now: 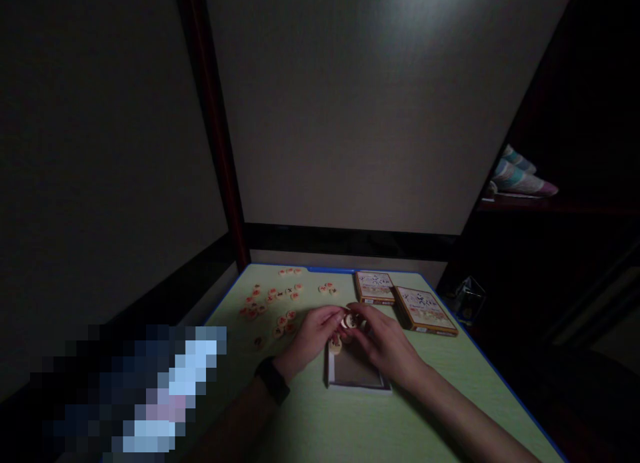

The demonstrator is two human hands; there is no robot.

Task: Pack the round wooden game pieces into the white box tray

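Note:
My left hand (314, 335) and my right hand (383, 340) meet over a shallow white box tray (357, 378) on a green table (350, 423). Both pinch small round wooden game discs (350, 321) between their fingertips. One more disc (336, 345) sits at the tray's near-left corner, just under my left hand. A dark band is on my left wrist (273, 380). Several loose discs (265, 303) with red and black marks lie scattered on the table to the left of my hands.
Two orange-rimmed box lids (375, 286) (425, 310) lie at the far right of the table. A red post (215, 123) stands at the far-left corner before pale walls. A dark shelf with folded cloth (523, 176) is at right. The room is dim.

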